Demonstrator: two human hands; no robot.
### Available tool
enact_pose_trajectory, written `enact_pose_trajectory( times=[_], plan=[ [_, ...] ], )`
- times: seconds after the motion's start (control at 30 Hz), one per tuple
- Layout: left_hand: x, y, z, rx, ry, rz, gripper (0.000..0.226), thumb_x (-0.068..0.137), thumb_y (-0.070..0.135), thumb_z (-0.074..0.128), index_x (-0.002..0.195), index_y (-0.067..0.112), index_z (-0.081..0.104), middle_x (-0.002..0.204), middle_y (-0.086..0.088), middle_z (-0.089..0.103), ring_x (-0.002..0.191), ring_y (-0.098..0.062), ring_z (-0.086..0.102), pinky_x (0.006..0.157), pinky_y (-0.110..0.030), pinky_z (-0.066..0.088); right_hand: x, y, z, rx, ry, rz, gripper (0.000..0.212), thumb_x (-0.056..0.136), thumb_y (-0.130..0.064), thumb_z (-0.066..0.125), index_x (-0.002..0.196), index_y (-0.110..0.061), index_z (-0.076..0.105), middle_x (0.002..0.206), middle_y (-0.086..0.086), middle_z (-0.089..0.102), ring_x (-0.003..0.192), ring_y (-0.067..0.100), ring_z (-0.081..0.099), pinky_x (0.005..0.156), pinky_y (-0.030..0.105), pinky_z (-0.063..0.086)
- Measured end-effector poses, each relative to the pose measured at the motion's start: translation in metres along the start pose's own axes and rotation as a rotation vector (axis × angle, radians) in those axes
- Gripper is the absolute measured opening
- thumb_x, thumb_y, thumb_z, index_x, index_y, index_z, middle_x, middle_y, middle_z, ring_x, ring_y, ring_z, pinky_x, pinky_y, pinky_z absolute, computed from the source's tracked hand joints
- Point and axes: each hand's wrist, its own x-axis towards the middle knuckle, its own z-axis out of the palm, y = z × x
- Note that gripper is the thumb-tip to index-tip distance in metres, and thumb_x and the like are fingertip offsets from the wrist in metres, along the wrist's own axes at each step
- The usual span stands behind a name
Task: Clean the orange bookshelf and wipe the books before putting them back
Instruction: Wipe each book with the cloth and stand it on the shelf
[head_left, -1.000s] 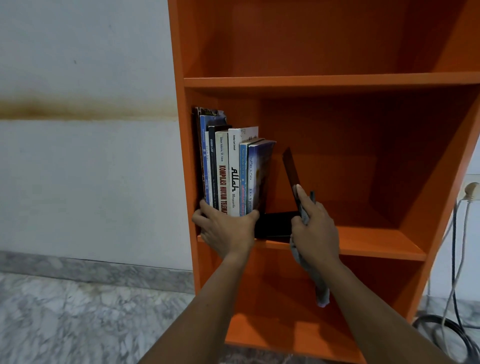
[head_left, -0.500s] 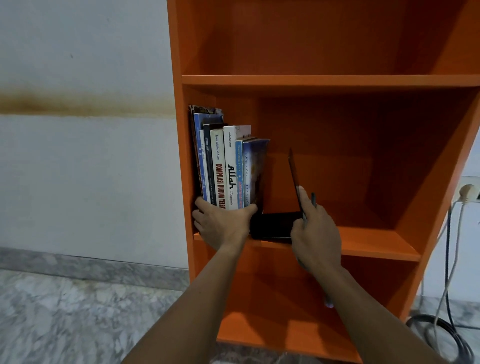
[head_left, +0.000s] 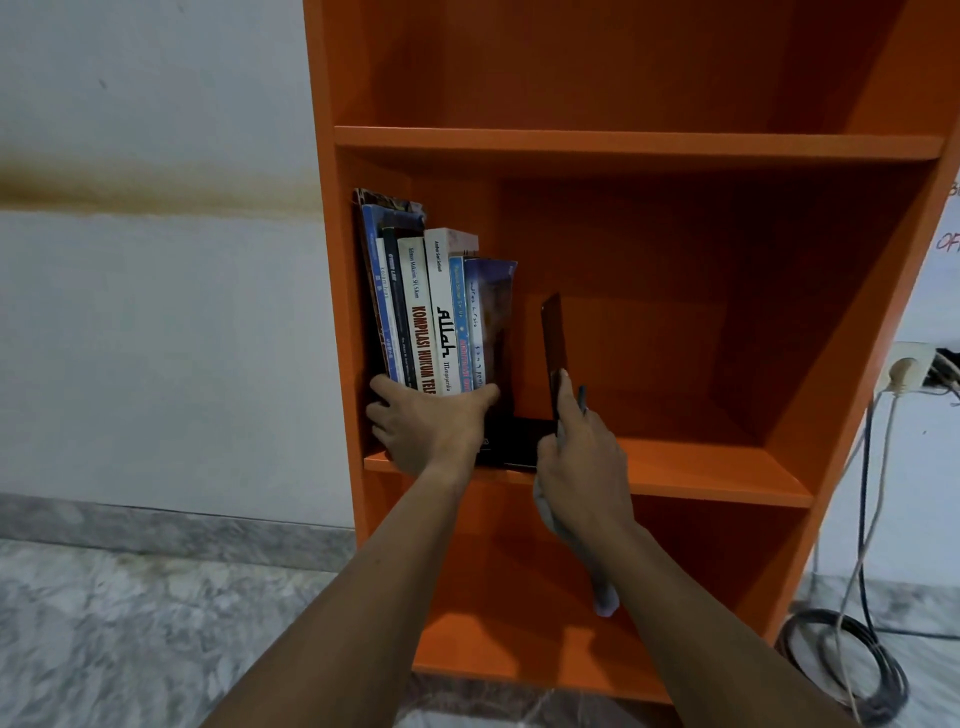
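On the middle shelf (head_left: 701, 475) of the orange bookshelf (head_left: 623, 145), head view, contents as follows.

Item: row of books (head_left: 436, 312), standing upright and packed against the left side panel, spines outward. Among them a white spine lettered in red, a white spine with black script, and blue spines to either side. The rightmost volume shows a dark purple cover.

Item: black bookend (head_left: 519, 441), L-shaped. Its flat base lies on the shelf just right of the books; its upright plate (head_left: 553, 338) stands apart from the rightmost book, with a gap between.

Item: left hand (head_left: 431, 426), palm spread across the foot of the book row, thumb to the right of the last volume, fingers wrapped round the left end; grip closed on the books.

Item: right hand (head_left: 582, 462), grip closed on the lower edge of the bookend's upright plate, index finger laid up along it. A pale grey cloth (head_left: 602, 597) hangs down below this hand; how it is held is hidden.

Upper and lower shelves bare. Left of the bookshelf, a white wall (head_left: 156, 338) with a brown stain band; below, marble floor (head_left: 130, 623). Right of the bookshelf, a wall socket (head_left: 909, 369) with plugs and cables (head_left: 852, 660) coiled on the floor.
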Motion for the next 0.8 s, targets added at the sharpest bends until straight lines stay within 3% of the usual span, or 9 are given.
enact_pose_trajectory(
  times=[0.17, 0.27, 0.37, 0.43, 0.5, 0.6, 0.7, 0.8],
  plan=[
    [0.0, 0.003, 0.001, -0.011, -0.012, -0.007, 0.108, 0.055, 0.053, 0.09, 0.137, 0.017, 0.031, 0.131, -0.011, 0.046, 0.124, -0.031, 0.048, 0.093, -0.044, 0.049, 0.005, -0.008, 0.011, 0.056, -0.06, -0.024, 0.071, 0.101, -0.021, 0.044, 0.161, -0.029, 0.008, 0.121, 0.011, 0.059, 0.107, 0.026, 0.058, 0.093, 0.046, 0.051],
    [0.001, 0.004, 0.001, -0.013, -0.017, 0.0, 0.106, 0.054, 0.052, 0.09, 0.135, 0.017, 0.031, 0.129, -0.011, 0.046, 0.122, -0.031, 0.049, 0.093, -0.045, 0.051, 0.008, -0.01, 0.015, 0.126, -0.109, -0.048, 0.073, 0.098, -0.024, 0.042, 0.161, -0.033, 0.006, 0.106, 0.005, 0.065, 0.096, 0.025, 0.064, 0.085, 0.049, 0.055],
    [0.002, 0.004, 0.0, -0.013, -0.021, 0.005, 0.106, 0.053, 0.053, 0.09, 0.134, 0.017, 0.031, 0.128, -0.01, 0.047, 0.12, -0.03, 0.05, 0.092, -0.044, 0.052, 0.012, -0.007, 0.013, 0.181, -0.147, -0.052, 0.075, 0.098, -0.019, 0.048, 0.161, -0.034, 0.01, 0.095, -0.005, 0.065, 0.085, 0.02, 0.065, 0.074, 0.037, 0.054],
    [0.002, 0.004, -0.001, -0.016, -0.026, 0.009, 0.105, 0.054, 0.053, 0.09, 0.134, 0.017, 0.032, 0.128, -0.01, 0.047, 0.119, -0.03, 0.05, 0.091, -0.044, 0.05, 0.011, -0.011, 0.013, 0.252, -0.188, -0.059, 0.075, 0.098, -0.014, 0.05, 0.161, -0.036, 0.016, 0.107, -0.004, 0.069, 0.087, 0.014, 0.065, 0.07, 0.027, 0.05],
    [0.002, 0.004, -0.003, -0.02, -0.026, 0.012, 0.104, 0.055, 0.053, 0.09, 0.133, 0.016, 0.033, 0.128, -0.011, 0.047, 0.12, -0.031, 0.05, 0.094, -0.044, 0.05, 0.009, -0.019, 0.022, 0.303, -0.24, -0.064, 0.076, 0.099, -0.012, 0.05, 0.161, -0.036, 0.013, 0.128, -0.001, 0.065, 0.103, 0.015, 0.065, 0.08, 0.025, 0.055],
    [0.004, 0.001, -0.006, -0.005, -0.013, 0.025, 0.104, 0.052, 0.053, 0.09, 0.131, 0.015, 0.034, 0.126, -0.011, 0.048, 0.118, -0.033, 0.051, 0.098, -0.048, 0.05, 0.015, -0.022, 0.031, 0.356, -0.32, -0.034, 0.08, 0.097, -0.013, 0.049, 0.161, -0.037, 0.007, 0.149, 0.0, 0.052, 0.134, 0.021, 0.051, 0.105, 0.041, 0.051],
    [0.004, -0.001, -0.009, 0.012, -0.005, 0.035, 0.107, 0.048, 0.054, 0.089, 0.132, 0.015, 0.034, 0.125, -0.011, 0.049, 0.116, -0.032, 0.051, 0.097, -0.049, 0.051, 0.026, -0.015, 0.029, 0.457, -0.409, -0.029, 0.079, 0.096, -0.008, 0.053, 0.161, -0.034, 0.016, 0.157, -0.008, 0.043, 0.141, 0.009, 0.042, 0.115, 0.036, 0.042],
    [0.003, -0.002, -0.01, 0.025, 0.002, 0.039, 0.108, 0.047, 0.054, 0.089, 0.131, 0.015, 0.034, 0.126, -0.011, 0.049, 0.116, -0.032, 0.051, 0.097, -0.05, 0.051, 0.033, -0.008, 0.028, 0.533, -0.457, -0.02, 0.08, 0.098, -0.008, 0.059, 0.161, -0.032, 0.017, 0.159, -0.009, 0.041, 0.143, 0.008, 0.043, 0.116, 0.037, 0.043]
  ],
)
